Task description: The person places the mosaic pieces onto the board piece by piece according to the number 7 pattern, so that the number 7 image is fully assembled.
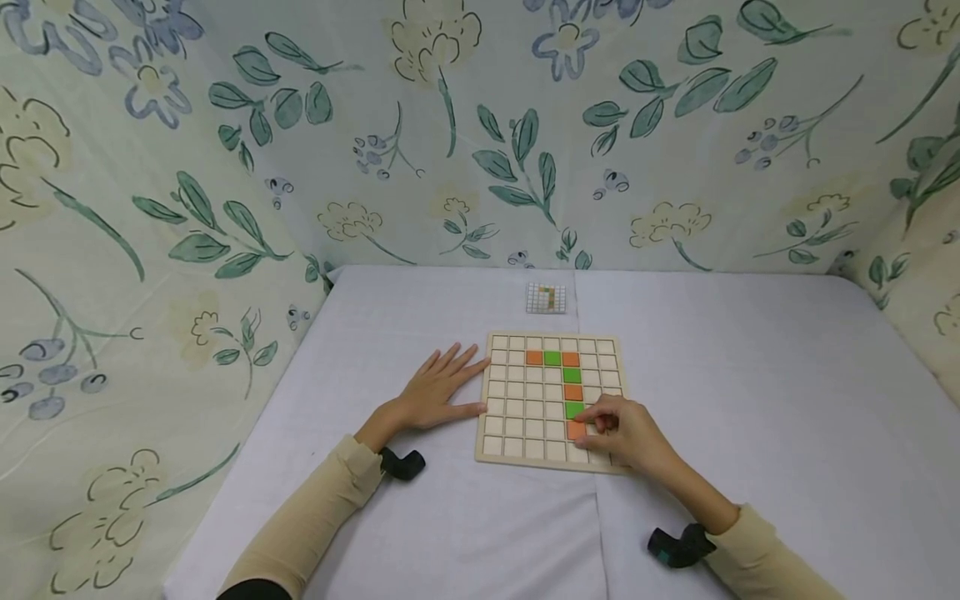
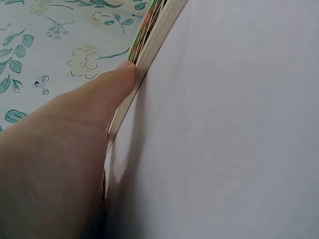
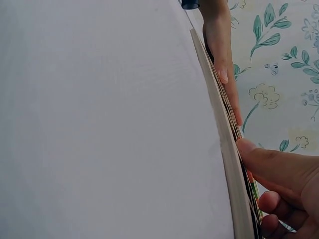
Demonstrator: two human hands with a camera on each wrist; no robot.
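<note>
A square wooden grid board [image 1: 513,458] lies on the table. Orange and green square tiles alternate in its cells, forming a row near the top that turns down a column, with a green tile [image 1: 552,358] in the row. My right hand [image 1: 630,432] pinches the lowest orange tile [image 1: 575,430] of the column between thumb and index finger, its other fingers curled. At the board's left edge, my left hand [image 1: 431,392] rests with fingers spread, thumb and fingertips touching the frame. The left wrist view shows the left thumb [image 2: 117,82] against the board's side.
A small card [image 1: 546,298] with a printed grid pattern lies behind the board. White cloth [image 1: 750,375] covers the table. Floral curtains [image 1: 450,125] hang behind and at the sides. Black camera mounts [image 1: 678,546] sit at both wrists.
</note>
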